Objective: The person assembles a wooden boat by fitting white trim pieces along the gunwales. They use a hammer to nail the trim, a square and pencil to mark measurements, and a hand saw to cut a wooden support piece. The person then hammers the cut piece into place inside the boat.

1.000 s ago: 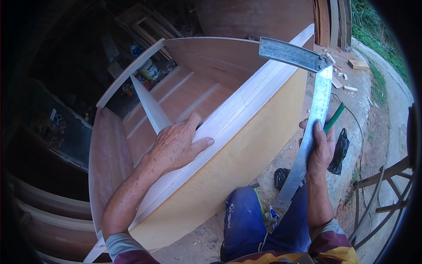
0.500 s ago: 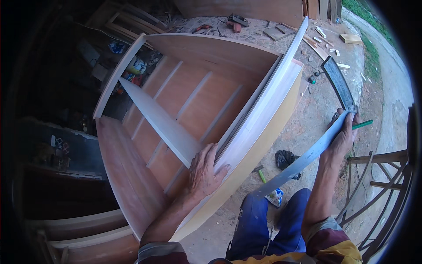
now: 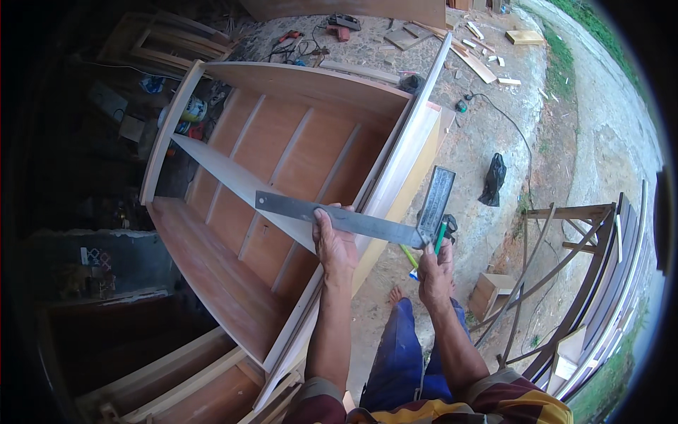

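Note:
A metal try square is held in both hands across the near side of a large wooden cabinet frame. My left hand grips the blade partway along, thumb on top. At the corner where blade meets stock, my right hand is closed round the square and also holds a green pencil. The dark stock points away from me, past the cabinet's edge. Beneath the blade's free end lies a pale divider board inside the frame. A long white-edged strip runs along the cabinet's near right side.
A black plastic bag lies on the ground to the right. Power tools and wood offcuts are scattered at the back. A wooden trestle with long boards stands at right. A hammer with a green handle lies below the square.
My left hand has left the cabinet's edge and taken hold of the blade. The square has swung from beside my right leg to lie across the cabinet's edge. My view has shifted right.

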Demonstrator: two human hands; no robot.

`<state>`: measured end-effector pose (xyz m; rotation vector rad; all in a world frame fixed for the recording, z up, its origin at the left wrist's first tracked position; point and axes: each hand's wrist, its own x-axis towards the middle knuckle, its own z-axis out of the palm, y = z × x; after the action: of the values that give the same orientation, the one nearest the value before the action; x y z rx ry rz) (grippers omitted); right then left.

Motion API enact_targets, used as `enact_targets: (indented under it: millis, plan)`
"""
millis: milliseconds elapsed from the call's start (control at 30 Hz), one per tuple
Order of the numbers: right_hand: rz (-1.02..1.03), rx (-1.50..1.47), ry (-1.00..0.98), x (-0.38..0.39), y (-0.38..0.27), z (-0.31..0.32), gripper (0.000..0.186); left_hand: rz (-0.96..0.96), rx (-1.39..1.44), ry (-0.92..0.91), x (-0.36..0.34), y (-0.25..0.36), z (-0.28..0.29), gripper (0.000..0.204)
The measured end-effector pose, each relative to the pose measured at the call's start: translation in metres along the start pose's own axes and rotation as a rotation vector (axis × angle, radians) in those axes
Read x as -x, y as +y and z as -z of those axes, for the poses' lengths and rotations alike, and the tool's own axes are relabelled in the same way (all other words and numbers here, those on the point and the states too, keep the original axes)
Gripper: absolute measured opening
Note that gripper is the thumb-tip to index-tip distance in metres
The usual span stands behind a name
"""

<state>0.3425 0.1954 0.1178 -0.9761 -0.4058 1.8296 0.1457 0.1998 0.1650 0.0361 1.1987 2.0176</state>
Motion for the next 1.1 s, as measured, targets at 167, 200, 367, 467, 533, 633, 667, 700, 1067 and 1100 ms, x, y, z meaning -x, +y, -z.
enact_targets:
  millis: [167, 200, 367, 467, 533, 633, 667, 700, 1067, 1100]
  plan:
    - [-0.246, 0.415, -0.076, -0.017, -0.009, -0.003, 0.019, 0.157, -0.283, -0.345, -0.077, 0.007, 0.008, 0.039]
    - [-0.260, 0.416, -0.094, -0.023, 0.002, -0.006, 0.022, 0.195, -0.285, -0.355, -0.089, 0.003, 0.009, 0.040]
    - [-0.297, 0.156, 0.066, -0.052, 0.056, -0.021, 0.027, -0.013, -0.879, -0.321, -0.086, -0.017, 0.050, 0.057]
    - [-0.246, 0.091, 0.223, -0.078, 0.086, -0.029, 0.024, -0.304, -1.305, -0.555, -0.055, -0.022, 0.080, 0.072]
    - [-0.200, 0.053, 0.257, -0.092, 0.101, -0.029, 0.023, -0.513, -1.443, -0.747, -0.053, -0.027, 0.085, 0.074]
    - [-0.208, 0.044, 0.235, -0.098, 0.107, -0.040, 0.022, -0.488, -1.484, -0.764, -0.049, -0.034, 0.074, 0.067]
    - [-0.189, 0.042, 0.225, -0.099, 0.106, -0.047, 0.019, -0.469, -1.470, -0.726, -0.056, -0.039, 0.077, 0.064]
    - [-0.174, 0.052, 0.231, -0.097, 0.105, -0.053, 0.018, -0.450, -1.457, -0.689, -0.061, -0.045, 0.081, 0.060]
    - [-0.267, 0.108, 0.244, -0.091, 0.098, -0.069, 0.018, -0.745, -1.603, -0.722, -0.075, -0.066, 0.092, 0.057]
    - [-0.243, 0.094, 0.253, -0.091, 0.099, -0.072, 0.018, -0.744, -1.578, -0.727, -0.076, -0.066, 0.092, 0.058]
